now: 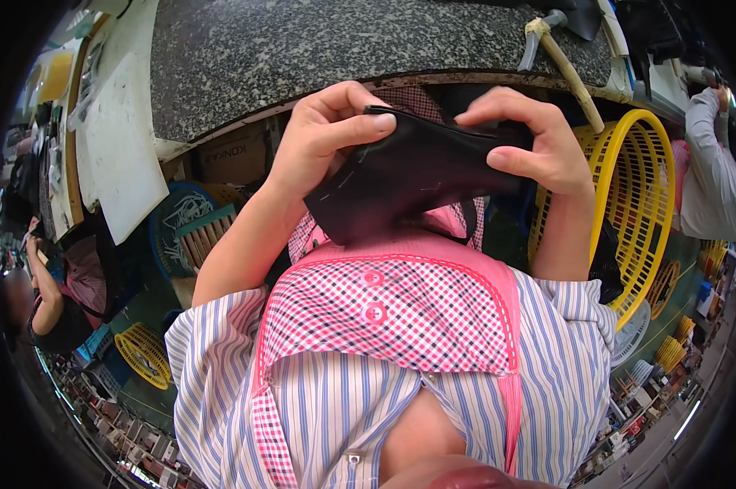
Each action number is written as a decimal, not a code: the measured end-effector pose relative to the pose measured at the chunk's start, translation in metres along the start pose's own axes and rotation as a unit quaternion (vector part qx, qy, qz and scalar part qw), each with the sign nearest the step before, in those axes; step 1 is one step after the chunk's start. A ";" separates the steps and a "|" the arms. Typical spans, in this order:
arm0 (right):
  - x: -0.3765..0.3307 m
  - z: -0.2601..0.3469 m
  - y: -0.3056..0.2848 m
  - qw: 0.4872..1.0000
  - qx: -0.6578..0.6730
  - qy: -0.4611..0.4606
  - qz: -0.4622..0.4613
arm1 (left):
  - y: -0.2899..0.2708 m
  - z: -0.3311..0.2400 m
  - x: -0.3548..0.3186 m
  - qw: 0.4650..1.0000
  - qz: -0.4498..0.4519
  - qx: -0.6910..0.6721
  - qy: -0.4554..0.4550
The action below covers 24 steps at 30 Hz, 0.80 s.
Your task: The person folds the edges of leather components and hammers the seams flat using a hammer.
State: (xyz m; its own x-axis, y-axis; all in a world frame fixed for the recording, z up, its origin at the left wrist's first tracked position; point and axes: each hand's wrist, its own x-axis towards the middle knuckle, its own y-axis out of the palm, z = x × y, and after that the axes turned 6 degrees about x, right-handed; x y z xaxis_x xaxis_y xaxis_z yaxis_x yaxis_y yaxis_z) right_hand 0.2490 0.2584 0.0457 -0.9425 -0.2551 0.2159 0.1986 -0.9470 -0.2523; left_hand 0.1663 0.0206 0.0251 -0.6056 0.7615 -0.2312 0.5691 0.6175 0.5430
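A black, smooth, leather-like piece (417, 171) is held up in front of my apron, folded along its upper edge, with small pale marks on its face. My left hand (327, 134) pinches its upper left corner between thumb and index finger. On the other side, my right hand (539, 147) holds the right part loosely; the thumb lies on the near face and the bent index finger reaches the top edge. The other fingers of this hand are partly hidden. Below the piece hangs my pink checked apron (384, 318).
A speckled stone worktop (335, 57) lies just beyond my hands. On its right rests a wooden-handled hammer (572, 69). A yellow plastic basket (641, 212) stands close to my right arm, and a blue basket (180, 216) is at the left. Other people work at both sides.
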 end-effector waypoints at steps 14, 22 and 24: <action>-0.024 -0.012 0.012 0.974 0.200 0.043 -0.103 | 0.010 0.009 -0.009 0.996 -0.044 0.061 0.043; -0.033 -0.031 0.015 0.923 0.347 0.068 -0.149 | 0.011 0.011 -0.010 0.996 -0.073 0.047 0.033; -0.034 -0.035 0.016 0.916 0.360 0.070 -0.163 | 0.012 0.010 -0.010 0.996 -0.074 0.042 0.033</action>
State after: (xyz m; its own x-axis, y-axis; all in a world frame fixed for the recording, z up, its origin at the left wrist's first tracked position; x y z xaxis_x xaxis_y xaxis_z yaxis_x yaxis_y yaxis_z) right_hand 0.2748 0.2586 0.0015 -0.9985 0.0431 0.0337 -0.0204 -0.8646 0.5021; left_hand 0.1847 0.0226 0.0253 -0.7200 0.6477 -0.2491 0.5137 0.7388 0.4362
